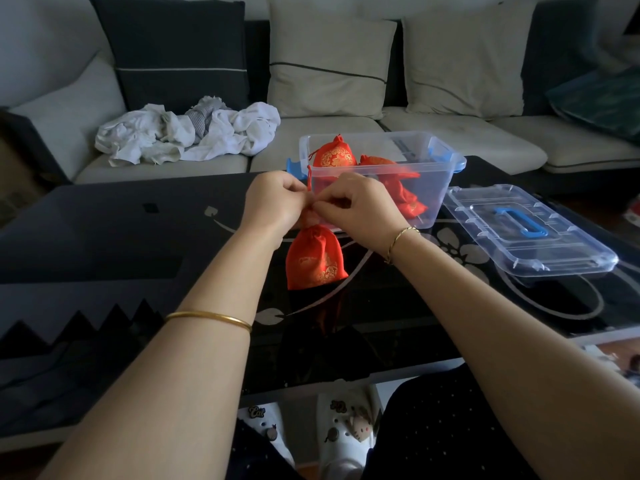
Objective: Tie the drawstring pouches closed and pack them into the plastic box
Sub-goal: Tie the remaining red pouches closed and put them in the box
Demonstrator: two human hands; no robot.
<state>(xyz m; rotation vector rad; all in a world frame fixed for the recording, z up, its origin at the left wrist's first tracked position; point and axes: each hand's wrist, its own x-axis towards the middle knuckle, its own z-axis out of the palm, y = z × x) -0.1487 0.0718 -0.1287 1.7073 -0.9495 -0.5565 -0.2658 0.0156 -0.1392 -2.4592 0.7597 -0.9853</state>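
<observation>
Two hands [273, 202] [360, 206], one plastic box [437, 188], one lid [530, 230], at least four pouches [315, 258].

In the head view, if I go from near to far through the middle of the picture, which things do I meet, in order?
Slippers → pouch held over the table → box → pale cushion.

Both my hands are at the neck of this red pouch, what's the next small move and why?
Probably pull the drawstring ends apart to snug the knot. The left hand and right hand both pinch it at the red pouch's gathered neck, one cord end sticks up, and the open plastic box stands just behind.
</observation>
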